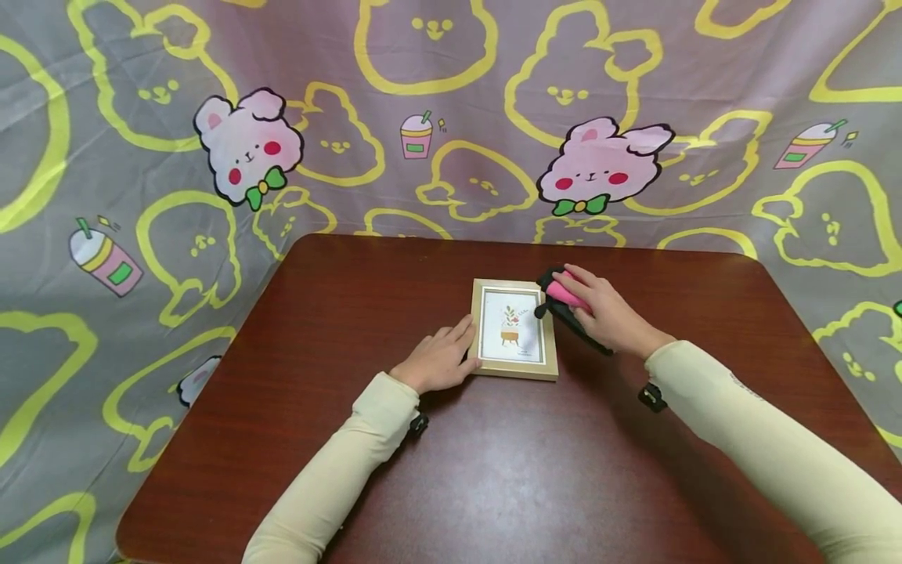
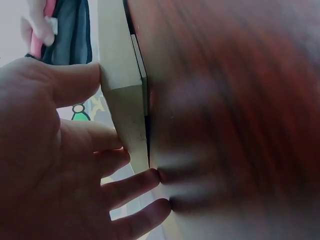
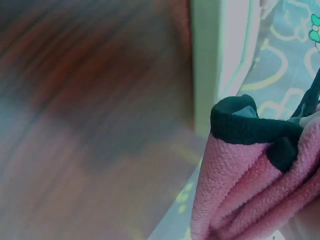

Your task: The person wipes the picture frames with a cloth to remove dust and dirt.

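A picture frame point(image 1: 513, 327) with a light wooden border and a potted-plant print lies face up on the table. Along its left edge, the left hand point(image 1: 438, 360) rests with its thumb near the front corner. The left wrist view shows that thumb touching the frame's side point(image 2: 127, 112), with the other fingers extended and spread beside it. At the frame's right edge, the right hand point(image 1: 613, 315) grips a bunched pink cloth point(image 1: 564, 291) with dark trim. Folds of fleecy pink cloth point(image 3: 245, 185) hang close by the frame's border in the right wrist view.
The dark reddish-brown table point(image 1: 338, 313) has rounded far corners. Behind and beside it hangs a fabric curtain point(image 1: 486, 102) printed with yellow outlines and rabbit heads. Both forearms come in pale sleeves point(image 1: 761, 439), with a small black device under each wrist.
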`<state>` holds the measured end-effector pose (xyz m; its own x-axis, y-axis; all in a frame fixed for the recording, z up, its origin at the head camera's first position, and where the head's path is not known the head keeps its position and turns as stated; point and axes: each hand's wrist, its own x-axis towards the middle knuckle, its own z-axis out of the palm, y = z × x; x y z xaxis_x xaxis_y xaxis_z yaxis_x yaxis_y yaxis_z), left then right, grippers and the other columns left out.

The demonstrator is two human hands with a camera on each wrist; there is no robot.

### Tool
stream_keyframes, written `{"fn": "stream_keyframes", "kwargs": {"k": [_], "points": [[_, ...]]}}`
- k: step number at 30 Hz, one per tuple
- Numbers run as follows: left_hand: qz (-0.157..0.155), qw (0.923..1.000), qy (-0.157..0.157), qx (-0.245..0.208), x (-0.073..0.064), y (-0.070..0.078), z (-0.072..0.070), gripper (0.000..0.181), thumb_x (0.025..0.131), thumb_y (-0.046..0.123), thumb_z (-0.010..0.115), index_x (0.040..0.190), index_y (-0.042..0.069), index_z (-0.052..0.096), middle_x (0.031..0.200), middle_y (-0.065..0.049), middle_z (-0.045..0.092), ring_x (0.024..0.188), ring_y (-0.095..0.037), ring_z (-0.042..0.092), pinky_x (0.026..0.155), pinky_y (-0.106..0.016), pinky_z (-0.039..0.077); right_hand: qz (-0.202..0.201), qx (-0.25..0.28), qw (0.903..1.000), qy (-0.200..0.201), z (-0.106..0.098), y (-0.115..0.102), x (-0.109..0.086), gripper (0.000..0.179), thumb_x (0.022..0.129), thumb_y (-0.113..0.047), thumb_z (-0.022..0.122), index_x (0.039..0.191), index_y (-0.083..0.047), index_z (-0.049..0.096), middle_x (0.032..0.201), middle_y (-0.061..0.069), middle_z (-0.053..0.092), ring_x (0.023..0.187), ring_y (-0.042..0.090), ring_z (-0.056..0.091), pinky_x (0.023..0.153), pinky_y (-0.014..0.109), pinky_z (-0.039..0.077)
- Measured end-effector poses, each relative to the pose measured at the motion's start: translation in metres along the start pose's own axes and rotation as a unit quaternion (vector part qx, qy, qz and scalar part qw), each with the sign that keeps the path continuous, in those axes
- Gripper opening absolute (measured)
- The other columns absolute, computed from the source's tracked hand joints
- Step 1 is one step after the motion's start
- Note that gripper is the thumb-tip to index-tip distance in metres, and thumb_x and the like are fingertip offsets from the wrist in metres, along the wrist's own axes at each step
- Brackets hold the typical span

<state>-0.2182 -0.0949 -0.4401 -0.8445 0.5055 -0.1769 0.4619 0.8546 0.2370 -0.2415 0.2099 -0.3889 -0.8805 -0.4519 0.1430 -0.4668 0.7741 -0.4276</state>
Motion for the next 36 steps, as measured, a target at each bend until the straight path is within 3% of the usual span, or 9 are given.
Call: {"fn": "stream_keyframes", "kwargs": {"k": [6, 10, 17, 22, 27, 36], "points": [[-0.001, 1.0, 0.002, 0.003, 0.0, 0.0, 0.0, 0.071, 0.103, 0.045, 0.045, 0.158, 0.008, 0.022, 0.169, -0.007, 0.014, 0.146, -0.032, 0.035, 0.112, -0.052, 0.039, -0.007, 0.019, 0.9998, 0.003, 0.003, -0.019, 0.036, 0.061, 0.096, -0.003, 0.054, 0.154, -0.009, 0.037, 0.161, 0.022, 0.026, 0.139, 0.048, 0.036, 0.114, 0.062, 0.032], [0.0, 1.0, 0.005, 0.006, 0.0, 0.0, -0.001, 0.07, 0.103, 0.045, 0.045, 0.158, 0.008, 0.023, 0.169, -0.007, 0.015, 0.146, -0.031, 0.036, 0.111, -0.051, 0.04, 0.009, 0.038, 0.9992, 0.006, 0.004, -0.029, 0.064, 0.059, 0.098, -0.007, 0.051, 0.155, -0.011, 0.035, 0.162, 0.021, 0.027, 0.143, 0.047, 0.033, 0.117, 0.06, 0.028], [0.003, 1.0, 0.002, -0.001, 0.001, 0.004, -0.003, 0.07, 0.103, 0.045, 0.044, 0.159, 0.009, 0.022, 0.169, -0.006, 0.014, 0.147, -0.03, 0.035, 0.111, -0.051, 0.04, 0.023, 0.044, 0.9987, -0.009, 0.014, -0.024, 0.097, 0.058, 0.099, -0.007, 0.047, 0.155, -0.008, 0.033, 0.16, 0.026, 0.027, 0.144, 0.049, 0.031, 0.118, 0.06, 0.027], [0.002, 1.0, 0.003, 0.0, 0.001, 0.006, -0.003, 0.07, 0.103, 0.044, 0.045, 0.158, 0.008, 0.024, 0.169, -0.006, 0.015, 0.147, -0.03, 0.035, 0.111, -0.051, 0.04, 0.048, -0.003, 0.9976, -0.05, 0.03, -0.001, 0.105, 0.057, 0.1, -0.01, 0.047, 0.155, -0.006, 0.032, 0.16, 0.029, 0.024, 0.143, 0.054, 0.028, 0.115, 0.066, 0.027], [0.002, 1.0, 0.0, 0.001, -0.001, 0.007, -0.004, 0.07, 0.103, 0.045, 0.046, 0.158, 0.008, 0.024, 0.169, -0.006, 0.015, 0.147, -0.03, 0.035, 0.112, -0.051, 0.039, 0.097, -0.041, 0.9875, -0.117, 0.042, 0.013, 0.101, 0.062, 0.102, -0.021, 0.048, 0.158, -0.009, 0.024, 0.162, 0.029, 0.016, 0.145, 0.054, 0.021, 0.111, 0.073, 0.023], [-0.005, 0.9999, 0.0, 0.013, -0.002, 0.003, -0.004, 0.069, 0.103, 0.046, 0.045, 0.158, 0.008, 0.025, 0.169, -0.005, 0.015, 0.147, -0.029, 0.036, 0.111, -0.049, 0.04, 0.055, -0.078, 0.9854, -0.141, 0.055, 0.01, 0.105, 0.062, 0.104, -0.022, 0.046, 0.159, -0.01, 0.02, 0.164, 0.027, 0.013, 0.147, 0.051, 0.018, 0.115, 0.069, 0.02]]}}
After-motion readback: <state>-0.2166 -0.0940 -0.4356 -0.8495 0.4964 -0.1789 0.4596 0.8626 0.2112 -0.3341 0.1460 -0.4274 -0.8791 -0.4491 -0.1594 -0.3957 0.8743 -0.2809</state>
